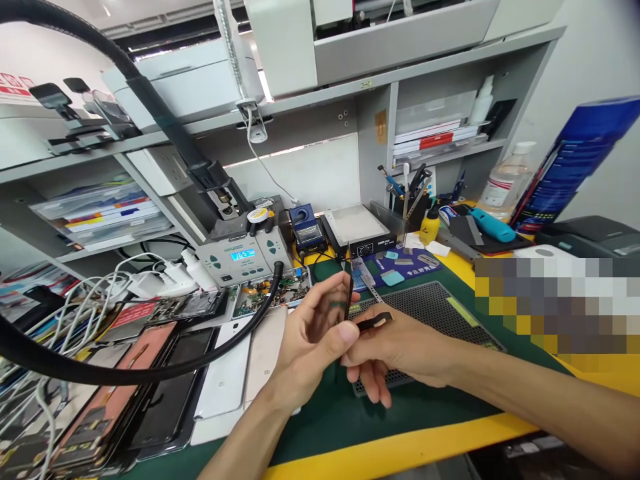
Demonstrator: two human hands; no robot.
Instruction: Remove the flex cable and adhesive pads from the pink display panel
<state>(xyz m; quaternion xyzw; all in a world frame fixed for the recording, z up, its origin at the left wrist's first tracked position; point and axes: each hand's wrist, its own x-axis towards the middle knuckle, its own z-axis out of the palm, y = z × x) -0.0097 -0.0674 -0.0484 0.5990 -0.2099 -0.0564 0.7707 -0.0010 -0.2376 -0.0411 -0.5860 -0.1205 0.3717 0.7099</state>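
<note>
Edge-on to me, a thin dark phone screen panel (349, 297) stands upright in my left hand (313, 333), its thumb and fingers closed on the panel's edges. A short black flex cable (375, 322) sticks out from the panel over the back of my right hand (385, 343). My right hand is curled against the panel's lower part; its fingertips are partly hidden, so what they pinch is unclear. Behind it a narrow metal strip with holes (373, 283) slants up; whether it is held or lies on the mat is hidden.
Under my hands lies a black perforated pad (430, 307) on a green mat (320, 440). Phones and phone parts (225, 370) crowd the left side. A black hose (200, 363) loops across them from the grey station (243, 257). A tool holder (413, 200) stands behind.
</note>
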